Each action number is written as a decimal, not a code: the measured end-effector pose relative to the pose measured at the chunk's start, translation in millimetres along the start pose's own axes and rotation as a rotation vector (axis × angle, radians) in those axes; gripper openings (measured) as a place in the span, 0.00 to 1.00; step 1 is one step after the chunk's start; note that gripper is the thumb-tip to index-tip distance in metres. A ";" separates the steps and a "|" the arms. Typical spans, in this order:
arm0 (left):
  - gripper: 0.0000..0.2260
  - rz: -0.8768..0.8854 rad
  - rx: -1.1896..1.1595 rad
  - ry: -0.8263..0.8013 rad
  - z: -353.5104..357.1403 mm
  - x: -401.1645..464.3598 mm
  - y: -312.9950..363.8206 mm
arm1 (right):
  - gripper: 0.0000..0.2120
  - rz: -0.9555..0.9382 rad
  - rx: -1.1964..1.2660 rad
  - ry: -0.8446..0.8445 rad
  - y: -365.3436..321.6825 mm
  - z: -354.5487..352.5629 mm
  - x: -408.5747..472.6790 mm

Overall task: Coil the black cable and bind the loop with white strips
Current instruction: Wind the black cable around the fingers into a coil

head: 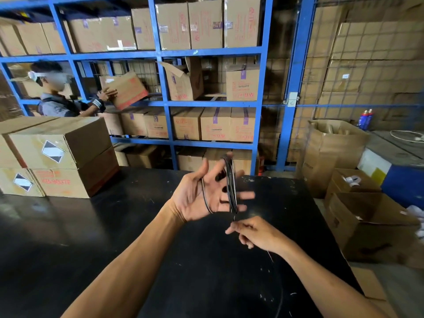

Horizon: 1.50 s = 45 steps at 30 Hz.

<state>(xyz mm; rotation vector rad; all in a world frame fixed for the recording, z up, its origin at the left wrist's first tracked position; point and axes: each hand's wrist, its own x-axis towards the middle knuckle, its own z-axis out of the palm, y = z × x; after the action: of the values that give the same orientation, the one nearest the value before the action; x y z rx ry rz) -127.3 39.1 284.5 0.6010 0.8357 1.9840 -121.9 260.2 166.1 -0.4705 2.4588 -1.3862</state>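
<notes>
Left grip: the left hand (202, 193) is spread wide, palm toward the camera, closed on nothing; it serves as a form, with the black cable (230, 187) looped around the fingers and a strand crossing the palm.
Right grip: the right hand (257, 235) pinches the free run of cable between thumb and fingers, just below the left hand.
Cable location: the coil hangs on the left hand, above the black worktop (114, 226); a thin tail shows past the right wrist.
Stage: judged to be winding, with no white strips on the loop and none that I can pick out for certain.
Risk 1: if the spread fingers relax, the turns could slide off and spring open.
Risk 2: slack from the right pinch would leave uneven loops.
Risk 3: the black tail is hard to see on the dark worktop and may snag.
</notes>
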 end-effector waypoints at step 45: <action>0.23 -0.121 0.264 0.607 -44.9 -16.1 -30.2 | 0.06 -0.218 -0.374 0.348 -88.8 -55.7 -3.7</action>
<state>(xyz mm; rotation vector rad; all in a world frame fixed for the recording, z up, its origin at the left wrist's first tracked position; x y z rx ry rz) -133.7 22.4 230.9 0.0705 1.4791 1.9773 -127.8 261.4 270.8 -0.6407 3.0535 -1.1607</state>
